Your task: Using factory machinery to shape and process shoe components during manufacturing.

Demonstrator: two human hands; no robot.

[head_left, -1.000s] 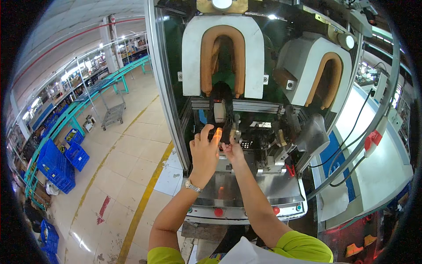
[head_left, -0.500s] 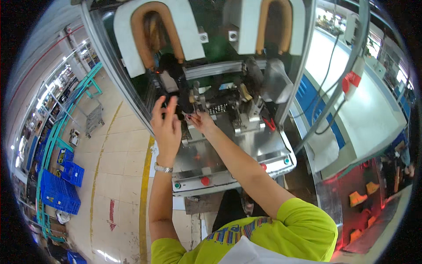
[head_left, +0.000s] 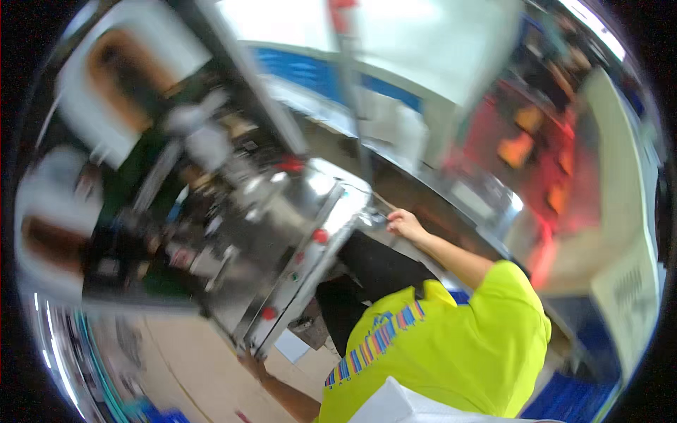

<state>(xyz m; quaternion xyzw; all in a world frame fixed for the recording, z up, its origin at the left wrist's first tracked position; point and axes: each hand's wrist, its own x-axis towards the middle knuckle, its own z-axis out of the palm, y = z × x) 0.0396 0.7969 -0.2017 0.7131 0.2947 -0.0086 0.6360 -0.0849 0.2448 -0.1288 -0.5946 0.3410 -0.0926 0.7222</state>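
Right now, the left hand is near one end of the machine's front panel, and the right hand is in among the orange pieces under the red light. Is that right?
Not the right hand: the head view shows it near the other end of the front panel, apart from the orange pieces. The left hand is where you said.

Heavy blur over much of our view. We have the left hand (head_left: 252,363) at the front left corner of the machine (head_left: 271,229), contact unclear. Our right hand (head_left: 405,224), fingers curled, hangs near the right front corner; grip unreadable. Red buttons (head_left: 321,235) mark the front edge. Orange pieces (head_left: 517,150) lie under red light, right.
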